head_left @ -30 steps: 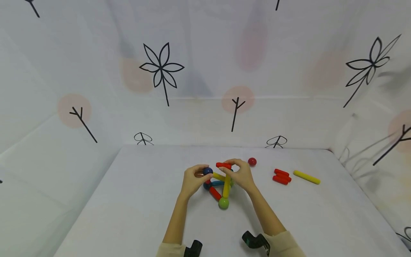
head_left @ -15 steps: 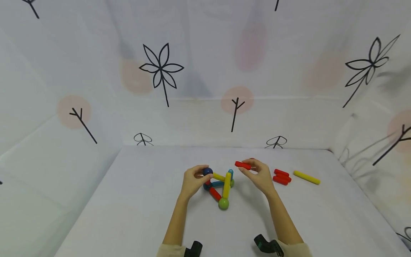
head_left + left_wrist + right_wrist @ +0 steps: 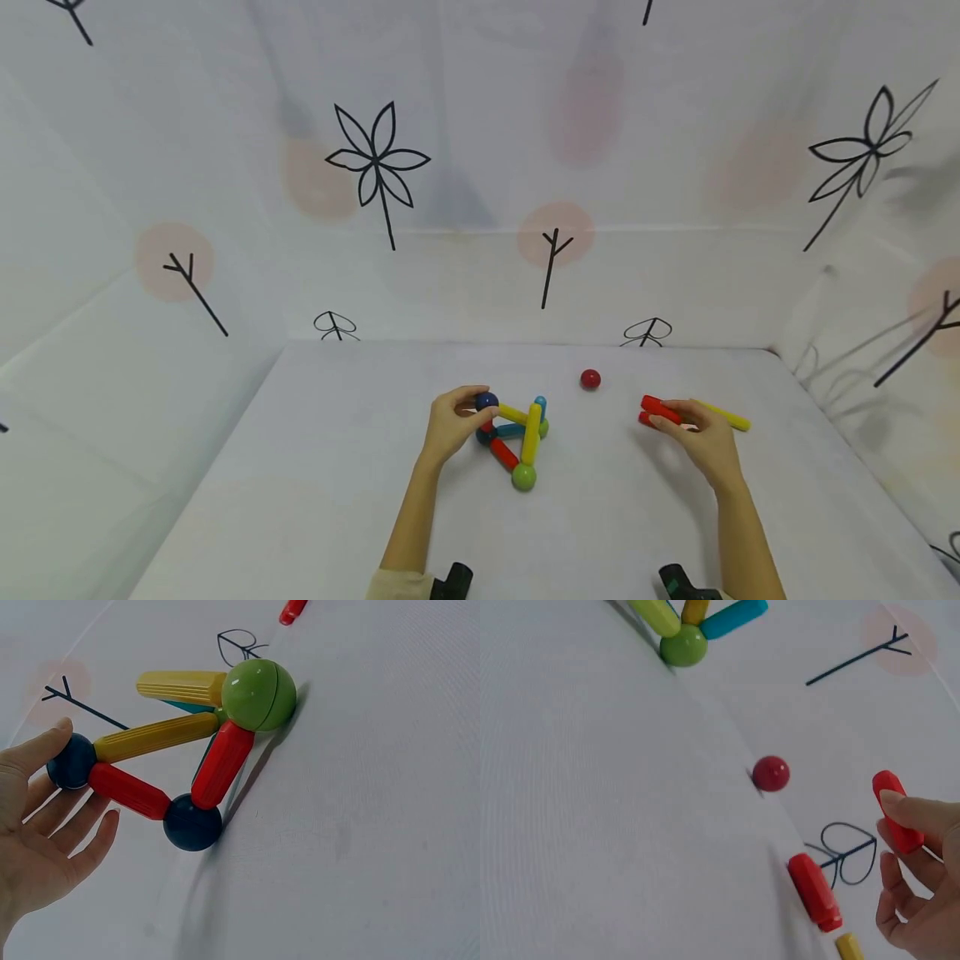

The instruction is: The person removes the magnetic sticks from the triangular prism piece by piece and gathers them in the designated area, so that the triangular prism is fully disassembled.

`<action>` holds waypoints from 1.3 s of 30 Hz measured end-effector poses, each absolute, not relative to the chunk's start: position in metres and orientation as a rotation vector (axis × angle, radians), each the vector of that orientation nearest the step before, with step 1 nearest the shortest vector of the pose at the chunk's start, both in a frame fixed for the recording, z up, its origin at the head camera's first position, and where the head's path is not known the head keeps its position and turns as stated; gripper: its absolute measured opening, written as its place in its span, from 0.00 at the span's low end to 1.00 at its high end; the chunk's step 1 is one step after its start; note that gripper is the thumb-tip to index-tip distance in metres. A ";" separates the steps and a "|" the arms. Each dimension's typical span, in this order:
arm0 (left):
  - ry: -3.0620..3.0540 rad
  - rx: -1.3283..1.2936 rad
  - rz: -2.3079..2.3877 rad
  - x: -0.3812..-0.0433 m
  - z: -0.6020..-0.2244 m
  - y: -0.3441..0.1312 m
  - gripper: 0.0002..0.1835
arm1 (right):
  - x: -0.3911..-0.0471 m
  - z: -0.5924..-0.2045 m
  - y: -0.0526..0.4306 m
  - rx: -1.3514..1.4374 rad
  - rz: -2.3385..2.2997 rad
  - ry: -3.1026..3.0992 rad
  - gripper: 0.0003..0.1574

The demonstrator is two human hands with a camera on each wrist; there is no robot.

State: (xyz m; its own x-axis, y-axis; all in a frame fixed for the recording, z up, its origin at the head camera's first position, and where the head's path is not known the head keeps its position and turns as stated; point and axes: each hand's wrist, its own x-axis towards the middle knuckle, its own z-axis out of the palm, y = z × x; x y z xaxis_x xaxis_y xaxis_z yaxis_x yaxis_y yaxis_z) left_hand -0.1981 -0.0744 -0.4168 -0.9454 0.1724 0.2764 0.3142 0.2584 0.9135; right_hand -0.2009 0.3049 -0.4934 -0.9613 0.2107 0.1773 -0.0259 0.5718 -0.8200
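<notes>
My left hand (image 3: 450, 425) pinches a dark blue ball (image 3: 72, 761) at a raised corner of a frame built of rods and balls. From that ball a red rod (image 3: 129, 791) leads down to a second dark blue ball (image 3: 193, 822), and a yellow rod (image 3: 156, 737) runs off across. A green ball (image 3: 523, 477) forms the near corner, with a yellow rod (image 3: 531, 435) standing up from it. At the right, my right hand (image 3: 708, 437) pinches a short red rod (image 3: 896, 810) between thumb and fingers, above loose red rods (image 3: 814, 889) on the table.
A loose red ball (image 3: 590, 380) lies toward the back of the white table (image 3: 315, 500). Behind my right hand a yellow rod (image 3: 727, 417) is partly hidden. A blue rod (image 3: 541, 405) sticks up at the frame's far right corner.
My right hand has moved right, away from the frame and past the red ball to the loose red rods, still holding its red rod. My left hand stays on the dark blue ball.
</notes>
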 end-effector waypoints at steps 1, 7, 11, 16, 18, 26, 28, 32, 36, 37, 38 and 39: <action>-2.395 -0.464 -1.785 -0.198 -0.417 -0.074 0.18 | -0.197 -0.492 0.307 -0.149 1.315 -2.562 0.31; -2.401 -0.468 -1.779 -0.197 -0.416 -0.074 0.18 | -0.177 -0.478 0.309 -0.125 1.296 -2.657 0.26; -2.403 -0.474 -1.780 -0.198 -0.416 -0.074 0.18 | -0.173 -0.482 0.310 -0.186 1.308 -2.763 0.26; -2.403 -0.477 -1.779 -0.198 -0.416 -0.074 0.18 | -0.175 -0.489 0.310 -0.220 1.301 -2.818 0.27; -2.400 -0.477 -1.780 -0.197 -0.416 -0.074 0.18 | -0.176 -0.491 0.310 -0.233 1.283 -2.837 0.30; -2.401 -0.480 -1.775 -0.198 -0.417 -0.075 0.18 | -0.177 -0.493 0.305 -0.227 1.195 -2.864 0.26; -2.398 -0.481 -1.775 -0.198 -0.417 -0.075 0.18 | -0.177 -0.495 0.304 -0.236 1.177 -2.848 0.26; -2.396 -0.484 -1.781 -0.198 -0.416 -0.075 0.18 | -0.178 -0.497 0.304 -0.223 1.151 -2.831 0.25; -2.394 -0.473 -1.788 -0.198 -0.416 -0.074 0.18 | -0.180 -0.497 0.305 -0.179 1.104 -2.806 0.22; -2.395 -0.470 -1.787 -0.198 -0.416 -0.074 0.18 | -0.180 -0.497 0.305 -0.179 1.102 -2.792 0.21; -2.395 -0.468 -1.788 -0.197 -0.417 -0.074 0.18 | -0.180 -0.497 0.305 -0.190 1.098 -2.775 0.20; -2.393 -0.468 -1.789 -0.197 -0.417 -0.074 0.18 | -0.180 -0.498 0.304 -0.202 1.089 -2.756 0.20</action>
State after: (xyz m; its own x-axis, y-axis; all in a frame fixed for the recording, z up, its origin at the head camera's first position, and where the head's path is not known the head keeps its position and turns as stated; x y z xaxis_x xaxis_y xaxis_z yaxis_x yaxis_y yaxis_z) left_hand -0.1975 -0.0738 -0.4168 -0.9455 0.1747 0.2747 0.3130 0.2551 0.9149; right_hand -0.1804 0.3040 -0.4976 -0.9762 0.1878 0.1084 0.0630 0.7241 -0.6868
